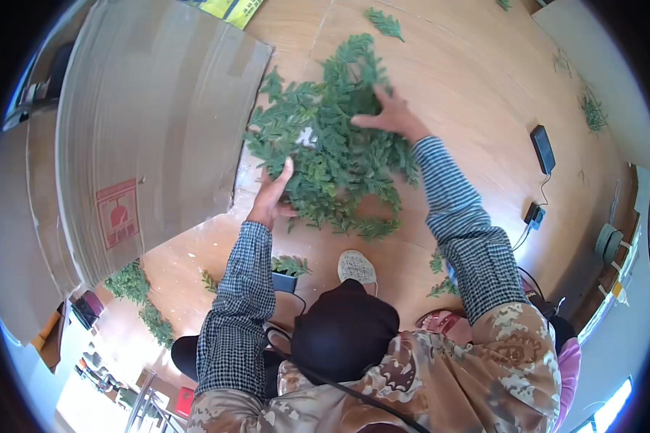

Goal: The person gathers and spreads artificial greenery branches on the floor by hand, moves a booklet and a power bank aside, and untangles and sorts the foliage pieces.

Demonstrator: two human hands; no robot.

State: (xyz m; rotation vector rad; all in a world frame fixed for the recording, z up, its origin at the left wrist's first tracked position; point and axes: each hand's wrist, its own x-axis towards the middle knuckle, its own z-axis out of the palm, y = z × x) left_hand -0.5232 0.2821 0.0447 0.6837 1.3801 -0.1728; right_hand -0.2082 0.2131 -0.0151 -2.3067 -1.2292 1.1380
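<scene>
A bushy bundle of green leafy sprigs [332, 144] lies over the wooden floor in the middle of the view, beside a large cardboard box [166, 123]. At the bundle's lower left edge is my left hand [271, 196], thumb raised and fingers apart, the fingertips partly hidden by leaves. My right hand [393, 115] is spread at the upper right side of the greenery, thumb pointing left over the leaves. Both hands touch or nearly touch the foliage, and neither is closed round a sprig. A small white patch shows among the leaves.
Loose sprigs [385, 24] are scattered on the floor [484, 123]. A black adapter [542, 149] with cables is at the right. More greenery [154, 317] lies below the box. A light shoe [357, 267] and a red sandal [448, 322] show near the bottom.
</scene>
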